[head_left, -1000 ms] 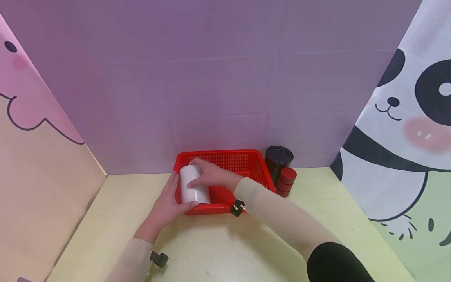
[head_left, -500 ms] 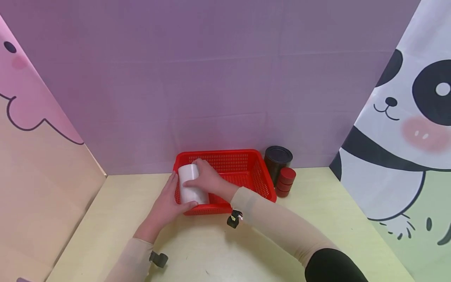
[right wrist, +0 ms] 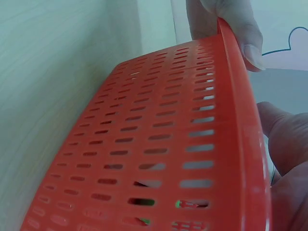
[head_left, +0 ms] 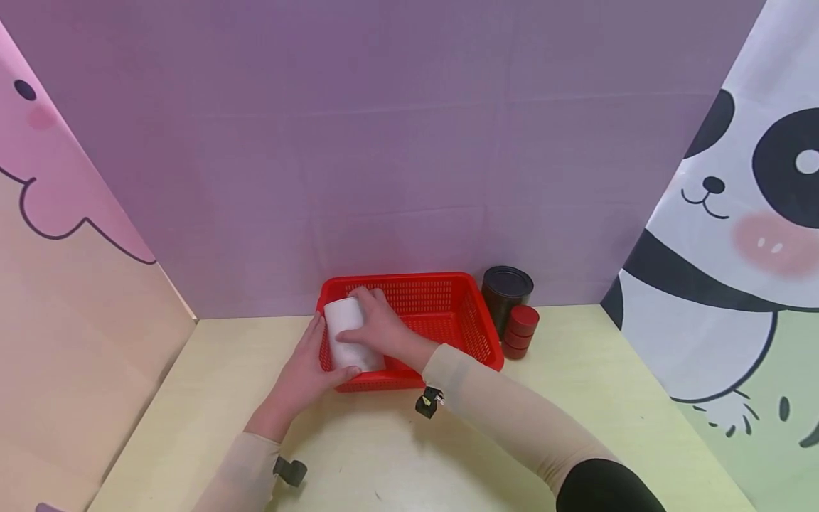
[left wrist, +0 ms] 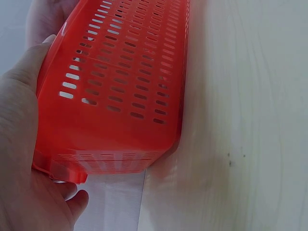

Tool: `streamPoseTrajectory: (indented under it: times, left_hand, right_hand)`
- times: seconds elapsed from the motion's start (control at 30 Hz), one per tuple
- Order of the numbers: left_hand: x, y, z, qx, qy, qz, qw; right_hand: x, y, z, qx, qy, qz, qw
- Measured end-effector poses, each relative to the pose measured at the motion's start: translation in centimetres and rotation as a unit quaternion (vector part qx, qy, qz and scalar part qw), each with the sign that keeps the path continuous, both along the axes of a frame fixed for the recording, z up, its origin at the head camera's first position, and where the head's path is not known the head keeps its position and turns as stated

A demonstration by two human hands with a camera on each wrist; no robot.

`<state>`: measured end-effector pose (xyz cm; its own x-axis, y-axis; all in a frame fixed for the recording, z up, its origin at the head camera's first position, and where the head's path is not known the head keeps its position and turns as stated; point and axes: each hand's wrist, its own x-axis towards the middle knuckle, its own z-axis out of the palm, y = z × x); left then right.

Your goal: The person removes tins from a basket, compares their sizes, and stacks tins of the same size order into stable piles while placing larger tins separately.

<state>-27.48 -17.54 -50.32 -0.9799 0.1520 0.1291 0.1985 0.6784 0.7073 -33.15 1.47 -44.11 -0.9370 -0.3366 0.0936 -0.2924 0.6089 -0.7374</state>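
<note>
A plain white cylindrical canister (head_left: 345, 341) stands slightly tilted in the left end of a red plastic basket (head_left: 409, 278). My right hand (head_left: 382, 328) grips it round the upper part, thumb on the near side. My left hand (head_left: 301, 377) holds the basket's front left corner, its thumb over the front rim and its fingers along the left side. In the left wrist view, the left hand (left wrist: 19, 139) wraps the rim, with fingertips below it. Through the right wrist view, the basket's front wall hides most of the canister, and the right hand (right wrist: 291, 149) shows behind the rim.
A dark canister (head_left: 507, 288) with a black lid stands against the basket's right side. In front of it is a stack of red round containers (head_left: 520, 331). A purple backdrop (head_left: 409, 178) rises behind the pale wooden table (head_left: 377, 455).
My right wrist has dropped slightly towards me while the hand keeps its grip, and the canister has shifted a little. My left hand stays at the basket's corner.
</note>
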Motion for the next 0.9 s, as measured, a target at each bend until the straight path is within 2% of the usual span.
streamPoseTrajectory:
  times: [0.4, 0.63, 0.9]
  left_hand:
    - [-0.2, 0.0, 0.0, 0.007, 0.007, -0.006, 0.9999]
    - [-0.2, 0.1, 0.0, -0.001, -0.002, 0.001, 1.0000]
    - [0.1, 0.1, 0.3, 0.006, -0.002, 0.002, 1.0000]
  right_hand:
    - [-0.5, 0.9, -0.5, 0.030, 0.004, 0.001, 1.000]
    - [-0.7, 2.1, -0.8, -0.010, -0.012, -0.006, 1.000]
    - [-0.3, 2.6, -0.8, -0.037, -0.032, -0.004, 0.999]
